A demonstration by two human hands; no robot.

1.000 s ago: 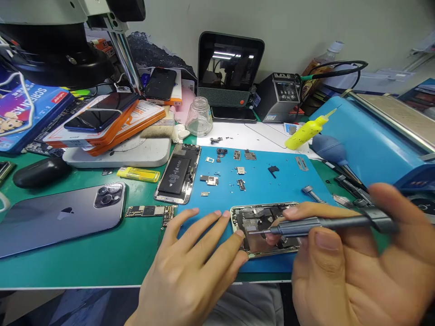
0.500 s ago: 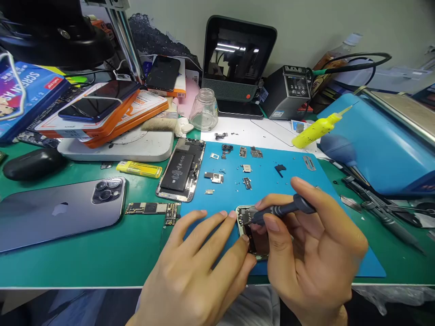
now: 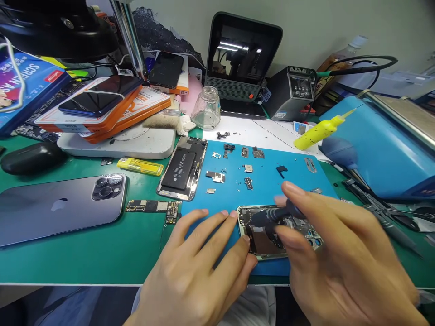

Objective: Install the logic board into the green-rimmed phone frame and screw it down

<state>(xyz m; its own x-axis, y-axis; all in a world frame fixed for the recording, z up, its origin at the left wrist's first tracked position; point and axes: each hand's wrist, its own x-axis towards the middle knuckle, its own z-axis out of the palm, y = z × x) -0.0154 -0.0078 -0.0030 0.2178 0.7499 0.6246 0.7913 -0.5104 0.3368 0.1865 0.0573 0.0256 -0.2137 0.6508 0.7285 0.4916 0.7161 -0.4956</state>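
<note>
A right hand (image 3: 343, 244) is holding a dark, ribbed, cylindrical screwdriver (image 3: 268, 216) in a narrow grip over an opened, pale-rimmed phone housing (image 3: 267, 243) lying on a blue mat (image 3: 220, 199) by the green bench's (image 3: 84, 262) near edge. A left hand (image 3: 193, 267), its grip wide, is touching the housing's left end; a pale, black-patched wall (image 3: 316, 27) is standing far behind.

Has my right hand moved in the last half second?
Yes: your right hand has shifted right against the blue mat, uncovering more of the opened phone housing.
</note>
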